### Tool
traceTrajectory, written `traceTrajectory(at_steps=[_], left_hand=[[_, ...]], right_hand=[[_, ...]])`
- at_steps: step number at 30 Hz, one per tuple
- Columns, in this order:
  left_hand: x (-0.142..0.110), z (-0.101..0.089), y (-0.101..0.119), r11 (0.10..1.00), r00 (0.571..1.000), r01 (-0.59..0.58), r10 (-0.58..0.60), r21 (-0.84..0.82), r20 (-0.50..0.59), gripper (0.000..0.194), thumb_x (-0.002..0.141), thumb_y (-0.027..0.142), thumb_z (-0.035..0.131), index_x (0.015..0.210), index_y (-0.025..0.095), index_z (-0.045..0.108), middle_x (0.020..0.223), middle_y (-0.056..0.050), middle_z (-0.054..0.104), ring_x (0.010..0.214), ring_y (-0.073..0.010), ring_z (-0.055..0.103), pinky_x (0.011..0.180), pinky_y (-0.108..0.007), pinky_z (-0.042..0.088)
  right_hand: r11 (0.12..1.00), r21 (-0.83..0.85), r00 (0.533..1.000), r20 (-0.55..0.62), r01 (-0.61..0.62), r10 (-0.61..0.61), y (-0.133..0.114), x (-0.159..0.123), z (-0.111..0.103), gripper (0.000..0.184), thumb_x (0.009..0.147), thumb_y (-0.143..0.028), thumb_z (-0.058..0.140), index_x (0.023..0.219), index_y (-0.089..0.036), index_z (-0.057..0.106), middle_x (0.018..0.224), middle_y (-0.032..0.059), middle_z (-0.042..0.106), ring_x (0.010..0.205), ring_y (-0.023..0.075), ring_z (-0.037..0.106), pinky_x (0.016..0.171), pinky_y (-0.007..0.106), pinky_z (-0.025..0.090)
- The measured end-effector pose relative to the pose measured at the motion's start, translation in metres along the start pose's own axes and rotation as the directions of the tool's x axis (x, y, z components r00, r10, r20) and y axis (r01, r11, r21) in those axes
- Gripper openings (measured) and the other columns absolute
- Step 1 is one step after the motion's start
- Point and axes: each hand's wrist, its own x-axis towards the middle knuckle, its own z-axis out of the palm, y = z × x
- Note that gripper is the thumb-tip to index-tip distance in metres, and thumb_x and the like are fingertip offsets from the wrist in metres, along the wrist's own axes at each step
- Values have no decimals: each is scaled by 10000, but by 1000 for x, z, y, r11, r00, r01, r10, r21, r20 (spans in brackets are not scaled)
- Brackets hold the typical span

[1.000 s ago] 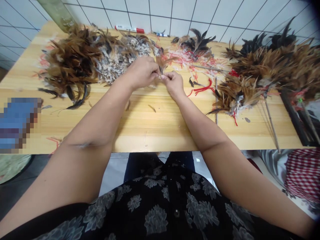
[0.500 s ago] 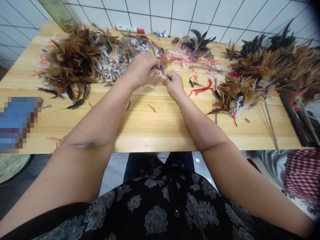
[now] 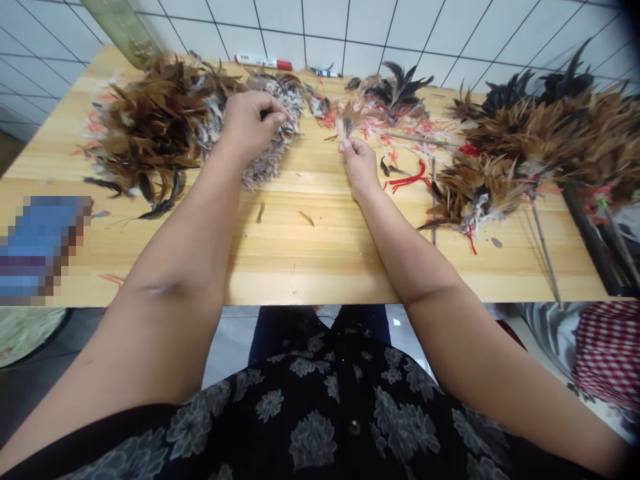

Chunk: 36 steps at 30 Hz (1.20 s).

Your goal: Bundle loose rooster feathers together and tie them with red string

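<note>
My right hand [image 3: 361, 165] pinches a small tuft of brown feathers [image 3: 349, 121] between thumb and fingertips, and the tuft stands up from its grip. Apart from it, further left, my left hand [image 3: 254, 125] hovers at a heap of fluffy grey-white feathers [image 3: 263, 160]. Its thumb and fingers are drawn together; whether anything lies between them I cannot make out. Beyond the left hand spreads a large heap of long brown feathers [image 3: 155, 120]. Red string [image 3: 407, 179] and a small dark feather lie to the right of my right hand.
Feather bundles on sticks [image 3: 545, 140] fill the right of the wooden table [image 3: 320, 253], with a smaller bundle [image 3: 470, 193] before them. A red-capped marker [image 3: 263, 63] lies by the tiled wall. A blurred-out blue object [image 3: 40, 243] is at the left. Pink plastic shreds [image 3: 415, 130] are scattered behind.
My hands were together at the tuft and have parted. The left moved left to the grey feathers; the right shifted slightly right, keeping the tuft.
</note>
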Motion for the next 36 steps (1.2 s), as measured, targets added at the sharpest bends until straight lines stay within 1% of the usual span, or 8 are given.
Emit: traceTrajectory(at_steps=[2, 5, 8, 12, 16, 21, 28, 36], left_hand=[[11, 1, -14, 996, 999, 43, -45, -83, -21, 450, 1098, 556, 724, 1293, 191, 899, 1243, 19, 919, 1147, -251, 647, 1208, -526, 558], [13, 4, -20, 969, 998, -7, 21, -245, 56, 539, 973, 764, 784, 1206, 291, 896, 1209, 5, 931, 1108, -293, 710, 1116, -563, 592], [11, 9, -14, 947, 986, 10, 44, -320, 162, 660, 888, 891, 810, 1284, 365, 860, 1155, 12, 930, 1149, -334, 737, 1096, -599, 583], [11, 17, -4, 985, 968, -20, 62, -172, 242, 655, 923, 876, 726, 1309, 356, 825, 1178, -3, 929, 1152, -333, 717, 1142, -581, 544], [14, 26, 0, 994, 974, -85, 97, -67, 205, 498, 947, 783, 674, 1129, 346, 828, 1195, 5, 918, 1085, -298, 678, 1154, -523, 538], [15, 37, -1, 995, 980, -90, 96, -41, 176, 524, 1025, 815, 625, 1204, 371, 839, 1074, 38, 913, 1186, -314, 650, 1164, -476, 492], [15, 36, 1, 997, 983, -66, 72, -42, 169, 463, 998, 702, 626, 1255, 383, 842, 1166, 12, 919, 1298, -377, 663, 1243, -531, 412], [14, 31, 10, 998, 970, -63, 59, 6, 234, 558, 1007, 742, 532, 1329, 392, 824, 1114, 4, 898, 1372, -386, 614, 1230, -528, 364]], right_hand=[[999, 19, 998, -37, -45, 46, -6, -1, 1, 536, 1207, -667, 649, 887, -238, 626, 992, 13, 679, 1365, 252, 739, 1262, 468, 627], [996, 27, 995, -62, -81, 82, -12, -3, 3, 522, 1183, -657, 707, 877, -237, 651, 949, 1, 657, 1313, 243, 745, 1211, 435, 636], [991, 0, 990, -56, -134, 133, -12, -3, 6, 465, 1185, -578, 744, 874, -239, 674, 850, -28, 591, 1045, 199, 712, 1097, 400, 642], [988, -34, 989, -16, -147, 147, -11, -4, 7, 379, 1182, -483, 768, 904, -229, 723, 776, -65, 509, 809, 156, 582, 1010, 394, 633], [986, -39, 987, 5, -160, 160, -18, -6, 7, 292, 1165, -392, 798, 937, -211, 775, 795, -65, 580, 804, 154, 583, 1024, 395, 630], [975, -4, 974, 27, -224, 224, -30, -8, 9, 274, 1152, -343, 819, 925, -190, 806, 831, -49, 657, 856, 161, 630, 1011, 370, 605], [972, 57, 972, 76, -229, 224, -39, -12, 9, 363, 1020, -508, 991, 928, -191, 841, 877, -19, 748, 912, 185, 687, 988, 379, 610], [979, 60, 975, 114, -196, 189, -42, -12, 10, 516, 1020, -661, 962, 848, -218, 761, 788, -41, 615, 818, 151, 562, 875, 346, 559]])
